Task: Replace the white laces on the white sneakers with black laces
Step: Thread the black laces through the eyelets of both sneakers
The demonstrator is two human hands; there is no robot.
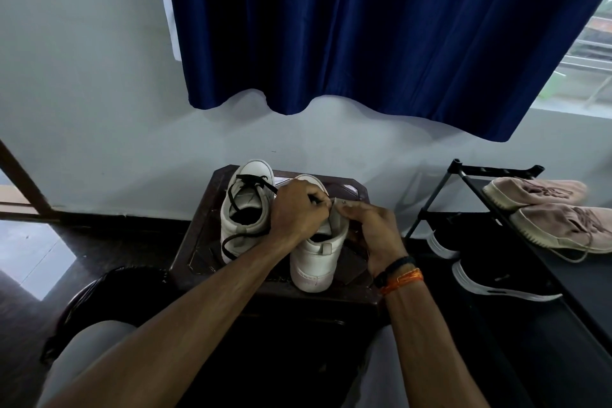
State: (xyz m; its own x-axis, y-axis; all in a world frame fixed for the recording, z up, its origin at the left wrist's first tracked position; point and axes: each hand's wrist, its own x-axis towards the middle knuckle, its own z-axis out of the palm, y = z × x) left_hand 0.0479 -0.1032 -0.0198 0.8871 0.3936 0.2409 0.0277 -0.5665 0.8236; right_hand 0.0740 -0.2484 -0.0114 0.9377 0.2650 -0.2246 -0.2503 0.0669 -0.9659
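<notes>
Two white sneakers stand side by side on a dark brown stool (198, 252), toes away from me. The left sneaker (245, 209) carries a loose black lace (243, 190) threaded over its tongue, with one end trailing down past the heel. Over the right sneaker (314, 258), my left hand (298, 209) pinches the end of a black lace near the upper eyelets. My right hand (374, 228) grips that shoe's upper edge right beside it. The front of the right sneaker is hidden by my hands.
A black shoe rack (490, 175) stands to the right, holding a pair of beige sneakers (546, 209) on top and black shoes with white soles (496, 278) below. A dark bin (109, 295) sits left of the stool. A blue curtain (381, 26) hangs on the wall ahead.
</notes>
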